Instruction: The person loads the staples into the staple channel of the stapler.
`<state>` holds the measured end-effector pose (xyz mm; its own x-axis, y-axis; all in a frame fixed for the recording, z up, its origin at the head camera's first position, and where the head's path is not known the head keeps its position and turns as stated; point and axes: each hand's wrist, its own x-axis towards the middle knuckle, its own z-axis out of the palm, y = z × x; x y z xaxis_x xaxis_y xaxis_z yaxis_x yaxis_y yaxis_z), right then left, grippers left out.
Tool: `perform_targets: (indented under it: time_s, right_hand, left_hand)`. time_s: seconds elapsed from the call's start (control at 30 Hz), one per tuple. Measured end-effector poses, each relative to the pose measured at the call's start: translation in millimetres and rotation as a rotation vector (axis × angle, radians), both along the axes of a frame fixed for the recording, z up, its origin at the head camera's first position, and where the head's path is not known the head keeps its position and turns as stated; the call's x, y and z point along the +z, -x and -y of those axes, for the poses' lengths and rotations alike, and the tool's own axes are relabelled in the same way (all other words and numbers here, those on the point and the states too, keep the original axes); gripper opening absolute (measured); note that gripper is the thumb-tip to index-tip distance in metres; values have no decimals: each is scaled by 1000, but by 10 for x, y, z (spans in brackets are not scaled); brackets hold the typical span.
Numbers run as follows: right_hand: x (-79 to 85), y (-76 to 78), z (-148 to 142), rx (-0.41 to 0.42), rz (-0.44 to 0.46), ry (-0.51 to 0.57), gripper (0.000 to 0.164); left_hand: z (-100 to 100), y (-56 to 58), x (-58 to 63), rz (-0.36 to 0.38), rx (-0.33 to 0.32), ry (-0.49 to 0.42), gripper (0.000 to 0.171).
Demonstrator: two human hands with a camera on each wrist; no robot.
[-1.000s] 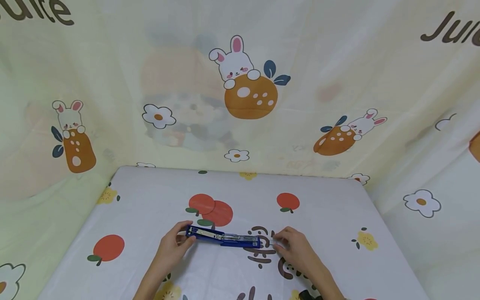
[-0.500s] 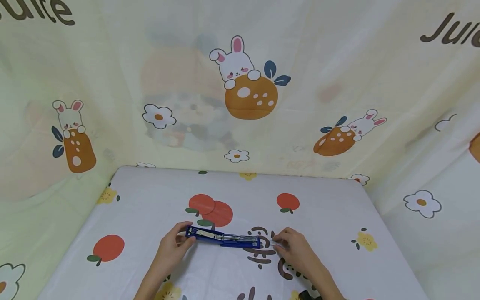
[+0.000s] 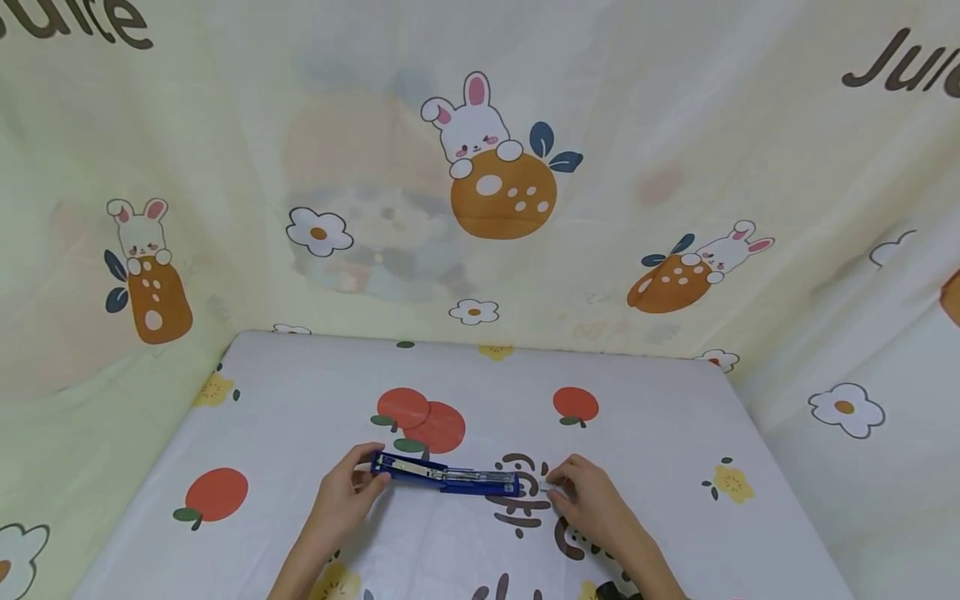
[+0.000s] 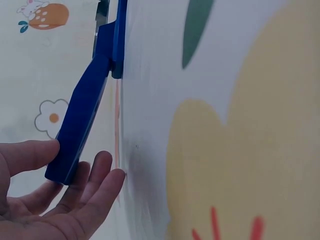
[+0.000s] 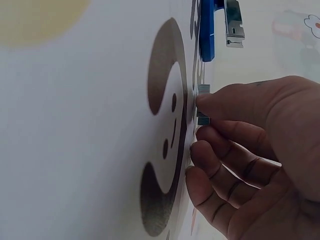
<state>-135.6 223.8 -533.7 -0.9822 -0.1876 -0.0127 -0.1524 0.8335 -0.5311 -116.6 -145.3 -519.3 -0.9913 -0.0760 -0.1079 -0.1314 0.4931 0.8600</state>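
A blue stapler (image 3: 480, 481) lies unfolded across the middle of the table, its metal staple channel on the right half. My left hand (image 3: 341, 492) grips the end of its swung-back lid (image 4: 80, 125) between thumb and fingers; in the left wrist view the lid slopes up off the table. Just beyond the stapler's right end, my right hand (image 3: 592, 498) pinches a short strip of staples (image 5: 203, 89) between thumb and forefinger. A small gap separates the strip from the stapler's base (image 5: 207, 35). Part of the strip is hidden behind the thumb.
A small black object (image 3: 617, 591), cut off by the lower frame edge, lies beside my right forearm. The white tabletop (image 3: 300, 433) has printed fruit and flowers. Patterned curtains (image 3: 360, 150) stand behind it and at both sides.
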Motion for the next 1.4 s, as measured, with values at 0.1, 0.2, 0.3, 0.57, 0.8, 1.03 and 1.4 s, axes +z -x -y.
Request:
perform_targets:
  time_s: [0.1,0.2,0.3,0.57,0.8,1.03,1.4]
  right_hand:
    - [0,0,7,-14,6,-3,14]
    - [5,6,11,-17,0,-6,14]
    - [9,11,17,-20,2,-11,13]
    - [35,-1,42,-33,17,-15,14]
    - [94,-29,58,0,-5,-2,15]
    - [120,-10,51,76,-74,-2,15]
    - [126,8,75,77,-83,30,15]
  left_hand:
    - [0,-1,-11,2,2,-1,46]
    - [1,-2,-9,3,3,2,46]
    - [3,2,-3,2,0,7,46]
    - [-9,18,-12,5,1,10,47]
    - [-10,9,11,-1,-6,-12,46]
    - [2,3,3,-20,-12,-25,45]
    - [-12,19,-5,-1,3,-14,46]
